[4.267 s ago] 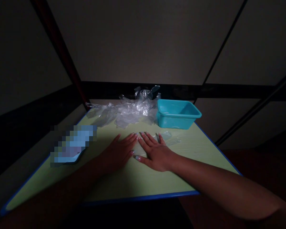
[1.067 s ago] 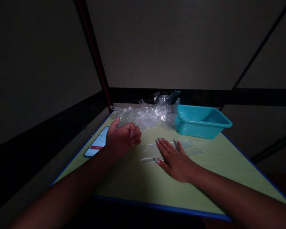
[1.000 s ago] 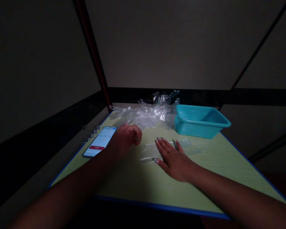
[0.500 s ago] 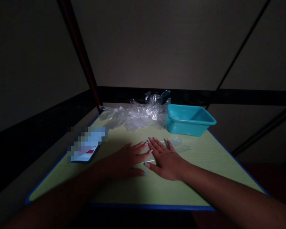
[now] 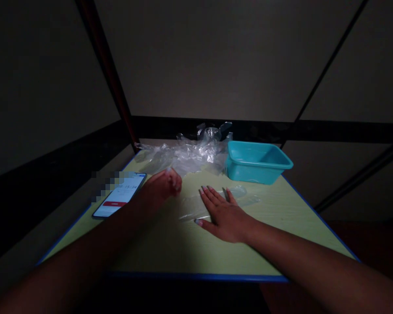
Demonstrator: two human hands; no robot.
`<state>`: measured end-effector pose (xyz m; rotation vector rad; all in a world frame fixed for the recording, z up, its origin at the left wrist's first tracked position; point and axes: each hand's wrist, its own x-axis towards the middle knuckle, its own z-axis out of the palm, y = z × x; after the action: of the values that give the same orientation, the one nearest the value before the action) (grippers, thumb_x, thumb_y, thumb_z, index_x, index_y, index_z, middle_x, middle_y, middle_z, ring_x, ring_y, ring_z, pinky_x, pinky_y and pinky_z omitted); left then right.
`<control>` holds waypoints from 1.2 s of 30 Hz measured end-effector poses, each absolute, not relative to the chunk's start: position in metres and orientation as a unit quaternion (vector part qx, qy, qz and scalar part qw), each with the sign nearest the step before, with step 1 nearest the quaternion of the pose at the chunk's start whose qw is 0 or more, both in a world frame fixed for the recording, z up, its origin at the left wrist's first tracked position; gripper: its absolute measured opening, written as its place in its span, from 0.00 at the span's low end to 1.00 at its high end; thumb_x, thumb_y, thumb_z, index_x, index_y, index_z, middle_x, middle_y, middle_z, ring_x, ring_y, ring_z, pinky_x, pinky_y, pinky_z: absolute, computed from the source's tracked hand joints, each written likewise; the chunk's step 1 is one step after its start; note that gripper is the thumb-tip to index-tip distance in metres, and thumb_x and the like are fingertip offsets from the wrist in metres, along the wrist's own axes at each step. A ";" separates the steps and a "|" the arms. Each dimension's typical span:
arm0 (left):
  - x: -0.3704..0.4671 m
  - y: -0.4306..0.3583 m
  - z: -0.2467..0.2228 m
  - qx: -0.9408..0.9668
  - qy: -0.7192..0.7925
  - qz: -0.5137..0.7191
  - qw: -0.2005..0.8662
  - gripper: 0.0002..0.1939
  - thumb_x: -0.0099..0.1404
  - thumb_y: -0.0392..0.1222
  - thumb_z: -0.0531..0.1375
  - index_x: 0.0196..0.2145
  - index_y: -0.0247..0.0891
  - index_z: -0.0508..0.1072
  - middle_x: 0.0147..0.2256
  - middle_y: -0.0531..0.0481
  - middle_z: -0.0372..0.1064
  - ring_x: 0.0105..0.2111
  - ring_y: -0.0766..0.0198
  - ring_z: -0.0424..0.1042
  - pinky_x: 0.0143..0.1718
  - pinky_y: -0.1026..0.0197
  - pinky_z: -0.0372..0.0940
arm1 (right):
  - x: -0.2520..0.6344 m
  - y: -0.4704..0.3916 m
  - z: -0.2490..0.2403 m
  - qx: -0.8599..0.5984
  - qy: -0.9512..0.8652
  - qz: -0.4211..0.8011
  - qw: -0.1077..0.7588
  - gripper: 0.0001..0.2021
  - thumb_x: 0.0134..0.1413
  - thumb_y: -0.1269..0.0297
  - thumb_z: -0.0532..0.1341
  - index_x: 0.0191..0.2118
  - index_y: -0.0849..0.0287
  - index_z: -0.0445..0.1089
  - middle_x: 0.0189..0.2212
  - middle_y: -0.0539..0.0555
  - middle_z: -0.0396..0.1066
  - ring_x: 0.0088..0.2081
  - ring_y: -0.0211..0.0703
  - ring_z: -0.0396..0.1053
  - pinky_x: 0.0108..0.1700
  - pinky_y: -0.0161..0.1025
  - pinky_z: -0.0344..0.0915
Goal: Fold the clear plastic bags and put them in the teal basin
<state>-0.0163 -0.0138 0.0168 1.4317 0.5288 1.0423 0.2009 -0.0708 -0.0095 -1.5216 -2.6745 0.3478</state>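
Note:
A clear disposable plastic glove point(image 5: 190, 208) lies spread on the table, its see-through finger parts pointing right. My right hand point(image 5: 224, 216) rests flat on top of it, fingers spread and palm down, hiding its middle. My left hand point(image 5: 165, 182) is raised off the table, left of the glove and just in front of a crumpled heap of clear plastic point(image 5: 196, 155). Its fingers are curled inward, and I see nothing held in them.
A turquoise plastic basket point(image 5: 255, 172) stands at the back right of the heap. A phone point(image 5: 121, 198) with a lit screen, partly pixelated, lies at the left beside my forearm. The pale table point(image 5: 236, 261) has a blue edge, with a wall behind it.
My left hand has lifted off the glove and moved up and left toward the plastic heap, its fingers curling. My right hand stays flat on the glove.

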 end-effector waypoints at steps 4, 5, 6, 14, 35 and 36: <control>-0.021 -0.012 0.029 0.433 0.195 0.469 0.745 0.22 0.66 0.53 0.44 0.22 0.37 0.61 0.21 0.53 0.53 0.21 0.65 0.58 0.22 0.63 0.57 | 0.201 -0.070 -0.011 -0.490 -0.864 0.114 0.021 0.42 0.57 0.39 0.39 0.66 0.67 0.34 0.66 0.62 0.29 0.66 0.56 0.29 0.61 0.65 0.24; -0.022 -0.012 0.031 0.408 0.201 0.475 0.753 0.24 0.67 0.53 0.42 0.22 0.37 0.61 0.22 0.52 0.53 0.21 0.65 0.59 0.22 0.62 0.58 | 0.201 -0.070 -0.011 -0.489 -0.864 0.115 0.021 0.42 0.57 0.39 0.39 0.66 0.67 0.34 0.66 0.62 0.29 0.66 0.56 0.29 0.61 0.65 0.24; -0.021 -0.012 0.032 0.388 0.209 0.480 0.759 0.25 0.67 0.53 0.39 0.21 0.37 0.62 0.22 0.51 0.54 0.22 0.64 0.59 0.23 0.62 0.59 | 0.201 -0.070 -0.012 -0.488 -0.865 0.115 0.021 0.42 0.57 0.39 0.39 0.66 0.67 0.34 0.66 0.62 0.28 0.66 0.56 0.29 0.61 0.65 0.24; -0.019 -0.011 0.031 0.342 0.227 0.483 0.773 0.28 0.66 0.59 0.38 0.22 0.37 0.62 0.23 0.50 0.57 0.23 0.64 0.62 0.25 0.60 0.62 | 0.201 -0.070 -0.010 -0.490 -0.864 0.116 0.016 0.41 0.58 0.39 0.39 0.66 0.67 0.34 0.66 0.62 0.29 0.66 0.56 0.29 0.60 0.65 0.24; -0.014 -0.016 0.004 0.844 0.355 0.278 0.290 0.35 0.64 0.60 0.46 0.61 0.33 0.55 0.61 0.34 0.52 0.61 0.46 0.51 0.59 0.41 0.45 | 0.201 -0.071 -0.010 -0.489 -0.865 0.111 0.025 0.41 0.58 0.39 0.39 0.66 0.66 0.35 0.66 0.62 0.29 0.66 0.56 0.28 0.60 0.65 0.25; -0.012 -0.017 -0.001 0.865 0.358 0.255 0.240 0.35 0.63 0.59 0.50 0.61 0.34 0.55 0.62 0.35 0.49 0.62 0.46 0.47 0.60 0.41 0.41 | 0.201 -0.071 -0.009 -0.489 -0.865 0.110 0.026 0.41 0.58 0.39 0.40 0.66 0.66 0.36 0.66 0.63 0.29 0.66 0.56 0.28 0.60 0.65 0.25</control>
<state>-0.0118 -0.0171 -0.0006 2.3689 0.9810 0.6981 0.2006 -0.0715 -0.0093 -1.5107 -2.6738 0.3407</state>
